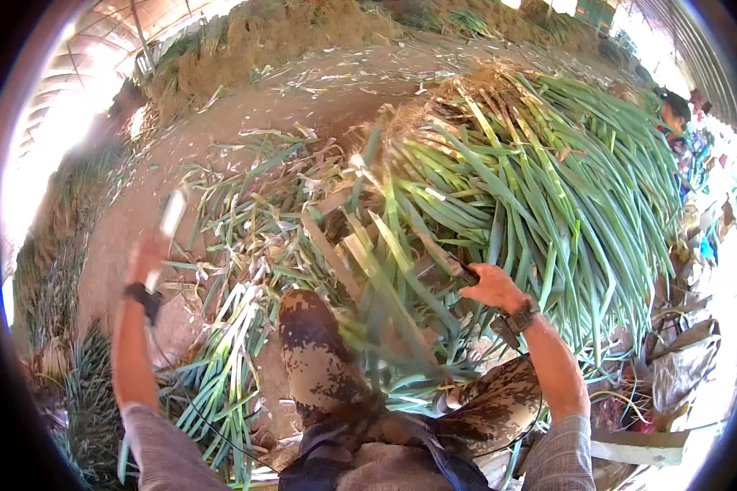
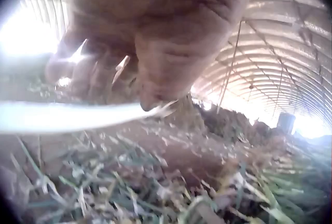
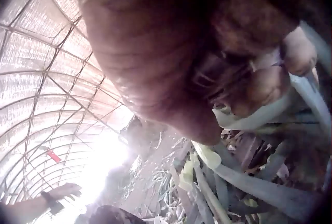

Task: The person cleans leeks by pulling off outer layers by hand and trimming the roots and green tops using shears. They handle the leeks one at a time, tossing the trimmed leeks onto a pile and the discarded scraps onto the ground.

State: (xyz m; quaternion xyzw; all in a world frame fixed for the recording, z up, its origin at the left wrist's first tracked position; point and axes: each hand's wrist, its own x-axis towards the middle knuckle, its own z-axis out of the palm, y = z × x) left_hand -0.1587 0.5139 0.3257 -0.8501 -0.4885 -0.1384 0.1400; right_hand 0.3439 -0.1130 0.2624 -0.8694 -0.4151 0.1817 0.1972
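Observation:
My left hand (image 1: 146, 258) is raised at the left, blurred, beside a peeled white green-onion stalk (image 1: 172, 213). In the left wrist view this stalk (image 2: 67, 117) runs across under the fingers, its end at the thumb tip; the right wrist view shows the left hand (image 3: 65, 190) with fingers extended. My right hand (image 1: 495, 288) grips a dark-handled tool (image 1: 440, 255) beside the big heap of green onions (image 1: 581, 188). Its dark handle (image 3: 207, 76) lies in the palm, with the fingers curled over it. Blurred green stalks (image 1: 385, 278) stand out between the knees.
Peeled green onions (image 1: 233, 335) lie in a bunch at the left by the leg. Trimmings (image 1: 254, 196) litter the earth floor ahead. A person (image 1: 675, 110) is at the far right near bags, and a white board (image 1: 639, 448) lies low right.

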